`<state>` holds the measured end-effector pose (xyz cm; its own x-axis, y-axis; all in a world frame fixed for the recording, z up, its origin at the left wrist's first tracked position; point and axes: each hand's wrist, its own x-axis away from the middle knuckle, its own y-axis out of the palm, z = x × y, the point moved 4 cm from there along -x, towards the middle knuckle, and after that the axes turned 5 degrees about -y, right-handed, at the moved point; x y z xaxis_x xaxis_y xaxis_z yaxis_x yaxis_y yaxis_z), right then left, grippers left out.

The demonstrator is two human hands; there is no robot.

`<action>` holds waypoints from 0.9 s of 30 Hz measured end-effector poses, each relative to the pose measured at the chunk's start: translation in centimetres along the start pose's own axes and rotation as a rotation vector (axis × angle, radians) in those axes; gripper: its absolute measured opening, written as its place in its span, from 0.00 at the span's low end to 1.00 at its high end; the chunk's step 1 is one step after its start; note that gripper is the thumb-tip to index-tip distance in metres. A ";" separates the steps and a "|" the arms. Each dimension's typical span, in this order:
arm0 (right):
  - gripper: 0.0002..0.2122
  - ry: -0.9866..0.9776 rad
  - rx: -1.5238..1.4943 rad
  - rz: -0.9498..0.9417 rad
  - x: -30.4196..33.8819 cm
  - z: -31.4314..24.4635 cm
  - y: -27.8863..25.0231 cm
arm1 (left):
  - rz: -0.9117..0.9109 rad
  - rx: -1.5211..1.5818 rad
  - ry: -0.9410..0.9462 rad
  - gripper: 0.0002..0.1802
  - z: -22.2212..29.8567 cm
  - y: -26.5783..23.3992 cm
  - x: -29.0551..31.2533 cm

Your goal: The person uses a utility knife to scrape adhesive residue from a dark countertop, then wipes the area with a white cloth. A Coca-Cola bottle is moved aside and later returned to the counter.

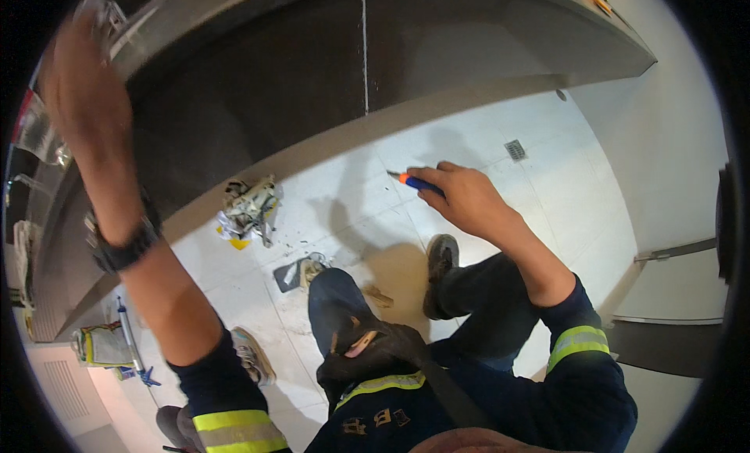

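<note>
In my right hand (469, 201) is a small tool with a blue and orange handle (422, 185). Its short metal tip points left, above the tiled floor; the exact kind is unclear. My fingers are wrapped round the handle. My left hand (87, 89), with a dark watch (125, 242) on its wrist, is raised at the upper left over the counter edge. Its fingers are blurred and partly lost against the shiny things behind them, so whether they hold anything does not show. The dark counter front (312, 85) has a vertical pale seam (365, 54).
Crumpled wrapping (250, 207) and a dark flat piece (289, 275) lie on the floor tiles (344, 183). A caulking gun (133, 340) leans by a bag (101, 345) at lower left. A floor drain (515, 150) sits far right; another person's shoe (254, 355) shows left of my leg.
</note>
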<state>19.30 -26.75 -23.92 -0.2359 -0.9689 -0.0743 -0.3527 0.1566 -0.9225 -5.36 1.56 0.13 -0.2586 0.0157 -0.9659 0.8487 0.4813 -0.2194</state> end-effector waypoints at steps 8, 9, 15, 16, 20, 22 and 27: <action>0.16 -0.083 -0.110 -0.043 -0.3 1.3 0.8 | 0.409 0.437 -0.647 0.10 6.1 -1.8 15.0; 0.16 -0.081 -0.104 -0.051 -0.2 1.4 0.7 | 0.416 0.452 -0.688 0.09 6.1 -1.3 14.9; 0.16 -0.116 -0.151 -0.105 0.4 1.7 0.6 | 0.320 -0.012 -0.694 0.09 8.6 1.8 12.5; 0.16 -0.125 -0.152 -0.116 0.5 1.4 0.5 | 0.237 -0.022 -0.704 0.09 9.9 2.6 12.4; 0.16 -0.181 -0.168 -0.139 0.4 1.1 0.7 | 0.066 0.249 -0.581 0.10 14.4 5.1 9.4; 0.15 -0.205 -0.173 -0.140 0.7 1.1 1.0 | 0.030 0.358 -0.469 0.11 16.7 6.2 7.2; 0.15 -0.216 -0.188 -0.174 0.3 0.2 0.2 | -0.078 0.390 -0.307 0.14 18.0 7.1 4.4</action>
<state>19.35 -27.07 -24.19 0.0332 -0.9993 -0.0192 -0.5368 -0.0016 -0.8437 7.80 -10.70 -8.19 -0.2301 -0.2942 -0.9276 0.9568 0.1060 -0.2709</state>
